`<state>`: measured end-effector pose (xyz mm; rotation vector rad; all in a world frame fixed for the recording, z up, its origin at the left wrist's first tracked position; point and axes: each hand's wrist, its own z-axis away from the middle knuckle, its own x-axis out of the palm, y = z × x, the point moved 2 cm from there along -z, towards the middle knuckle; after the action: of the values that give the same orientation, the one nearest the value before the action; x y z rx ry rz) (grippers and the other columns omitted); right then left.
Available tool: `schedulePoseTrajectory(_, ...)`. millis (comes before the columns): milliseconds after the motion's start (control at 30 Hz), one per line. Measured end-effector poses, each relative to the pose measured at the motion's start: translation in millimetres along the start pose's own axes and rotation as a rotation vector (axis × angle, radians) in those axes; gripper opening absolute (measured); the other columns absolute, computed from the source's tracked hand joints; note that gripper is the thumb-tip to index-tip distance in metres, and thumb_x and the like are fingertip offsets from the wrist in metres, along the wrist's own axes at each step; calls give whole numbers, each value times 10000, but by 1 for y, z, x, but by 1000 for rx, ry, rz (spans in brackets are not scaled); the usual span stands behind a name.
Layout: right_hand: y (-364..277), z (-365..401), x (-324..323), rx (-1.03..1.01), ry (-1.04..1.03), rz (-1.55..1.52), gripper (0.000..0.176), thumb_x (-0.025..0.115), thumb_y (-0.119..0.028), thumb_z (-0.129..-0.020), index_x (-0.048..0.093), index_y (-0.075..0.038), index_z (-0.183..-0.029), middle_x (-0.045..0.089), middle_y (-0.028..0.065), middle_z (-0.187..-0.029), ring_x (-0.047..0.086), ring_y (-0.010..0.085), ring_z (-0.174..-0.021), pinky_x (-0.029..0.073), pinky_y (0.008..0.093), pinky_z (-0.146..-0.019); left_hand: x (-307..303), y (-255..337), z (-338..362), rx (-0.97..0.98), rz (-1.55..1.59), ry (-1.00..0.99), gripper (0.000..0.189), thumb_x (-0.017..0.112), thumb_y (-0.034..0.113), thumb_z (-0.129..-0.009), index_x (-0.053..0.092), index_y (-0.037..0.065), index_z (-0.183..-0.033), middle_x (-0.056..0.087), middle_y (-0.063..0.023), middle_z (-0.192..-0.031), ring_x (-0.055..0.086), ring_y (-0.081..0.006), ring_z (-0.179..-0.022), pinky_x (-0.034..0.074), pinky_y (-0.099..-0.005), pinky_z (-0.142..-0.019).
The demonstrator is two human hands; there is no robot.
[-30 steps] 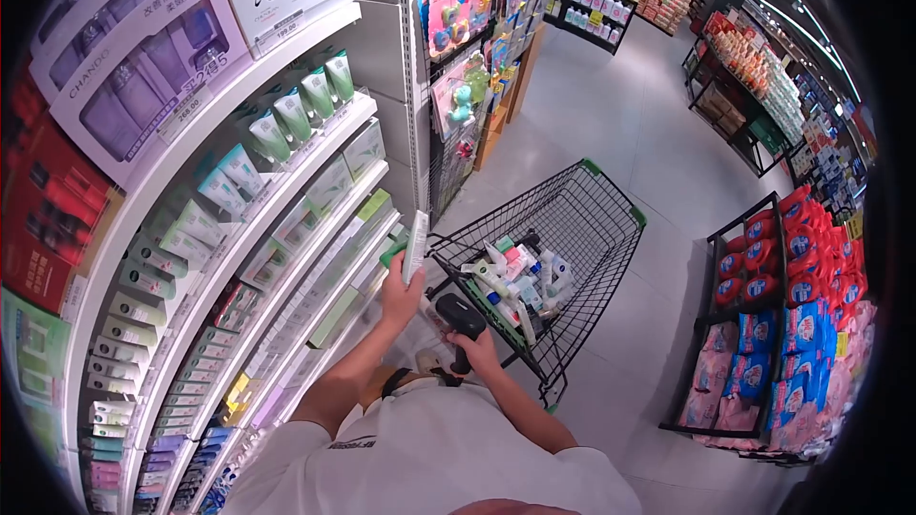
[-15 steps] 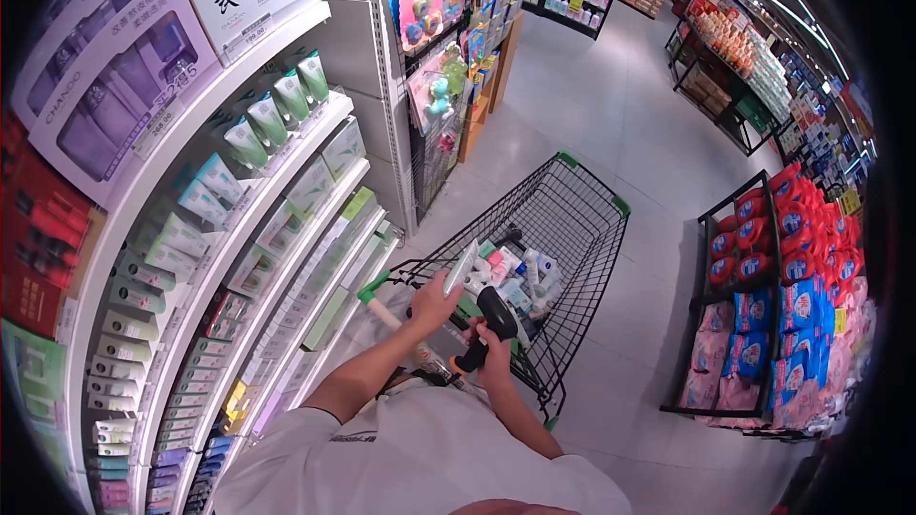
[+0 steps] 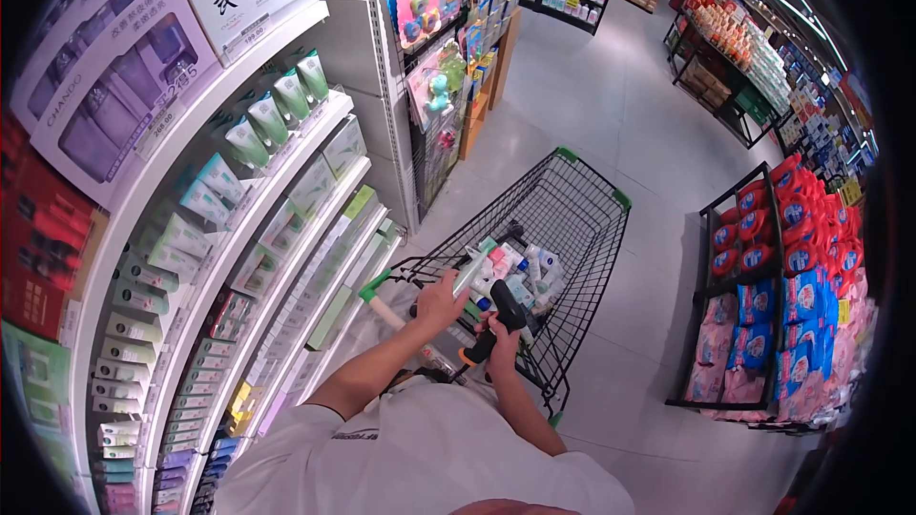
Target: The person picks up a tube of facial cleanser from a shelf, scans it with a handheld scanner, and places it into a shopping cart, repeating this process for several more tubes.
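My left hand [image 3: 441,299] is closed round a pale green-and-white tube [image 3: 468,274], which points up and to the right over the near end of the cart. My right hand [image 3: 501,339] grips a black handheld scanner [image 3: 507,305] with an orange part near its lower end. Below and ahead of both hands is a black wire shopping cart [image 3: 590,205] with green corners. Inside it lies a pile of bottles and tubes [image 3: 542,277], mostly white, some blue, pink and green. The scanner's head is just right of the tube, apart from it.
Curved white shelves [image 3: 277,172] with tubes and boxes run along the left. Beyond them hangs a rack of toys [image 3: 425,10]. A black rack [image 3: 695,348] with red bottles and blue and pink packs stands at right. Grey floor [image 3: 611,95] lies ahead, with more displays [image 3: 735,48] beyond.
The scanner has moved slightly up and right with my right hand, its head turned more upright. The tube in my left hand has tilted and shifted slightly.
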<state>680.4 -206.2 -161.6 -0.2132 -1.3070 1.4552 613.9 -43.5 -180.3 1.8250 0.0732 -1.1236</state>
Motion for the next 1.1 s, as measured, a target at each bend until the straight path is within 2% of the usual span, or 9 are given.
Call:
schedulePoseTrajectory(67,7,-2,-6,-54,-5,18,218,645,-116,-882,588,-13,-1065,670,117,-969,659,181,-746,530,309,-669,-1,3,0,88,-16,-52,512,660,325,-867,480,32,-1246,681,-248,-866,656,-467,-758,504,-562,-688)
schedulePoseTrajectory(267,16,-1,-5,-228,-91,118,210,623,-40,-859,578,17,-1056,661,125,-949,647,178,-737,535,321,-694,4,-4,-2,86,-27,-75,504,646,284,-841,475,31,-1242,680,-259,-891,651,-467,-775,490,-563,-729)
schedulePoseTrajectory(533,11,3,-1,-229,-101,131,217,627,-27,-853,577,23,-1058,664,115,-948,650,177,-717,535,318,-678,8,-6,-1,138,-85,-76,520,652,309,-851,471,23,-1246,690,-248,-901,660,-446,-774,487,-546,-734)
schedulePoseTrajectory(733,10,4,1,-226,-100,132,210,619,-24,-858,574,25,-1057,660,116,-957,650,178,-724,536,316,-681,7,-5,1,140,-144,-152,494,655,337,-868,494,34,-1222,702,-203,-820,664,-413,-760,456,-511,-766)
schedulePoseTrajectory(800,10,5,0,-227,-103,131,208,618,-24,-859,573,26,-1056,658,117,-960,650,179,-729,536,317,-683,5,-4,1,173,-133,-111,497,671,364,-856,533,59,-1223,679,-191,-734,669,-400,-739,473,-501,-738)
schedulePoseTrajectory(1100,10,4,-2,-209,-102,143,195,619,-22,-859,578,26,-1044,661,113,-956,650,175,-725,534,314,-682,9,-6,1,135,-97,-89,487,666,398,-856,575,66,-1200,680,-202,-749,663,-419,-751,471,-514,-747)
